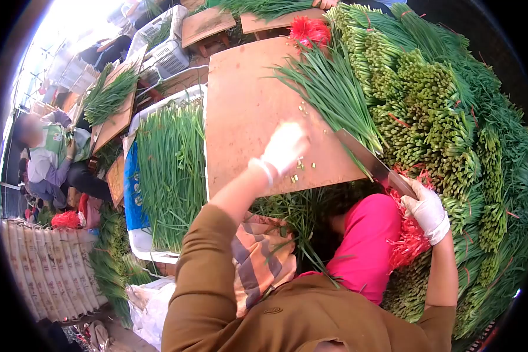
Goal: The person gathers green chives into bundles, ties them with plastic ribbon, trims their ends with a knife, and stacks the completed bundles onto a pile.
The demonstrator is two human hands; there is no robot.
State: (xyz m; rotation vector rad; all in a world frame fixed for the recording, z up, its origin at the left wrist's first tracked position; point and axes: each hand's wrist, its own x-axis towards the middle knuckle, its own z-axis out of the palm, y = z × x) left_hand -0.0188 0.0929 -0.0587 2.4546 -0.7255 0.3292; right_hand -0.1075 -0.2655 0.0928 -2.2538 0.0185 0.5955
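Garlic chives (337, 94) lie on the wooden board (246, 88)'s right side, beyond the right hand (426, 214) clenched around a knife (366, 157), while the left hand (286, 146) is over the board, its grip unclear in glare.

We are in a shared vegetable-packing workplace: bundled greens (419, 88) heap up from one to four o'clock, a filled white crate (139, 242) stands at nine o'clock, wooden boards (208, 24) lie towards eleven o'clock, and another person (54, 154) sits beyond the crate
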